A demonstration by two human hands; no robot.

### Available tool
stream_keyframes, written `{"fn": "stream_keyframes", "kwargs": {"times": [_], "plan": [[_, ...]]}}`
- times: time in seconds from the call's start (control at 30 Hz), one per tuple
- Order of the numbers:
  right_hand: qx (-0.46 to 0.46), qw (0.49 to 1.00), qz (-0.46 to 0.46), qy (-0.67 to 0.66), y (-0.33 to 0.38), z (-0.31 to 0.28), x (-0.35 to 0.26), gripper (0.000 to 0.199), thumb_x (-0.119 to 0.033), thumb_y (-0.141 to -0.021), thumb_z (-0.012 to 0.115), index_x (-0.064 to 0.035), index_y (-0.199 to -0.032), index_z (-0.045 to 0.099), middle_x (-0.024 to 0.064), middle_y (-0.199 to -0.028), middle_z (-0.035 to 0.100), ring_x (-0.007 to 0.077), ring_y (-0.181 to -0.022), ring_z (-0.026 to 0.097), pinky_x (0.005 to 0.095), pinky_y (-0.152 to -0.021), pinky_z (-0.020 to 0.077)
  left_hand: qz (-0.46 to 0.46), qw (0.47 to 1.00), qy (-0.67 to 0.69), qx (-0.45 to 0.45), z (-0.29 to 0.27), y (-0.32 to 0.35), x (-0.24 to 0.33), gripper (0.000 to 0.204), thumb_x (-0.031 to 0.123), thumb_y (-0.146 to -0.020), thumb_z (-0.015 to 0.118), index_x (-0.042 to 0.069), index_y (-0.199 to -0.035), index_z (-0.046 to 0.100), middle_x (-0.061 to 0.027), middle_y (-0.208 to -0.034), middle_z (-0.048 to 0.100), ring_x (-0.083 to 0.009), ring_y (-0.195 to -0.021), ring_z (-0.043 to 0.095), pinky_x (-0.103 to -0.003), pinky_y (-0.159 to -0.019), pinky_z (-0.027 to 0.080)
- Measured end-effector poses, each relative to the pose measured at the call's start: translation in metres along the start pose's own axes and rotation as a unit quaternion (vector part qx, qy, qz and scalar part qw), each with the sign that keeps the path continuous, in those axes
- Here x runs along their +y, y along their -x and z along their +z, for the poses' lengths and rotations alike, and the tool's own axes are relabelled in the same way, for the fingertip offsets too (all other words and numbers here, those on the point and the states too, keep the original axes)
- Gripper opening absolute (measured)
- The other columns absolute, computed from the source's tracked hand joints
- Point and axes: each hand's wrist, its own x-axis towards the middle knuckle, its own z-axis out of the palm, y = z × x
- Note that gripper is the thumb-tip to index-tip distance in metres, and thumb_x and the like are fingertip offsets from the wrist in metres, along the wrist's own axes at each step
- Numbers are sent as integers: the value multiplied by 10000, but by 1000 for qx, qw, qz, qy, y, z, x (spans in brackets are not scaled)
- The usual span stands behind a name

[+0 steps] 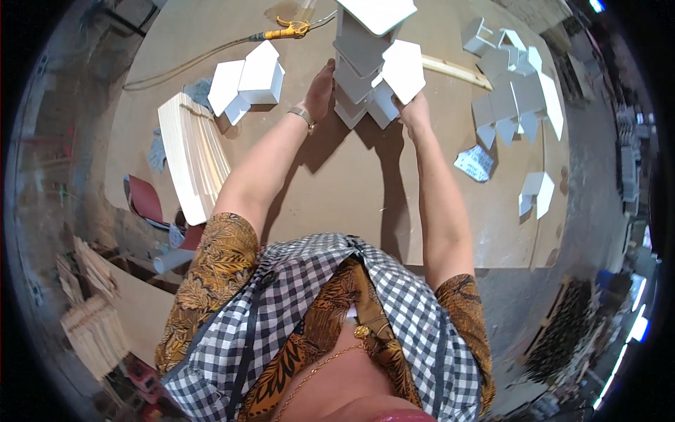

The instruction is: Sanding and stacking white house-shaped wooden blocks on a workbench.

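Note:
A tall stack of white house-shaped pieces (353, 63) with pointed ends rises at the far middle of the table, its near faces in grey shadow. Along the left side of it lies my left hand (322, 91), fingers stretched out, a bracelet at the wrist; whether the palm presses on the stack I cannot tell. My right hand (413, 114) is closed at the lower edge of a white house-shaped box (403, 72) on the stack's right side. Some of the right fingers are hidden behind that box.
To the left are another white box (260, 76), a yellow air blow gun (290, 29) with its hose, and stacked pale wooden strips (193, 158). Several joined white pieces (517, 95), a printed crumpled packet (474, 163) and a small white piece (537, 194) lie rightward. A wooden batten (457, 72) lies behind.

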Motion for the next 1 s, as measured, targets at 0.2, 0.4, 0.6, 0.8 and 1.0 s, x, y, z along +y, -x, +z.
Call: {"fn": "stream_keyframes", "kwargs": {"times": [0.2, 0.4, 0.6, 0.8, 1.0], "plan": [[-111, 993, 24, -41, -10, -7, -3, 261, -154, -740, 570, -5, -951, 528, 44, -811, 543, 109, -729, 472, 274, -649, 394, -17, 998, -62, -4, -4, 3, 7, 432, 333, -889, 271, 25, -1163, 398, -35, -1096, 469, -132, -966, 415, -242, -869, 288], [-85, 996, -28, 29, 1, 4, -9, 245, -137, -742, 560, 4, -938, 517, 51, -822, 532, 145, -763, 466, 269, -695, 388, 0, 999, -36, -17, -23, -11, -11, 450, 383, -869, 279, 61, -1159, 399, -49, -1107, 456, -150, -1003, 393, -264, -875, 275], [-134, 984, -42, 109, 1, 1, -10, 250, -138, -756, 536, 2, -959, 498, 49, -843, 525, 145, -772, 461, 257, -698, 379, 8, 1000, -26, -7, -17, -11, -18, 494, 434, -862, 263, 82, -1192, 368, -52, -1150, 428, -171, -1038, 384, -285, -892, 277], [-147, 988, 43, -26, 14, -6, -5, 340, -236, -795, 503, -39, -1071, 472, 46, -933, 500, 156, -875, 430, 335, -808, 327, -3, 998, -62, -9, -33, -6, -23, 484, 468, -845, 299, 59, -1063, 437, -36, -992, 470, -156, -955, 413, -290, -835, 306], [-49, 972, 124, -192, 74, -20, 25, 517, -366, -839, 408, -64, -1244, 298, 82, -1220, 384, 219, -1103, 359, 365, -900, 269, 63, 963, 71, 253, -94, 13, -36, 195, 298, -807, 465, 105, -784, 485, 30, -721, 445, -61, -657, 429, -233, -555, 375]]}}
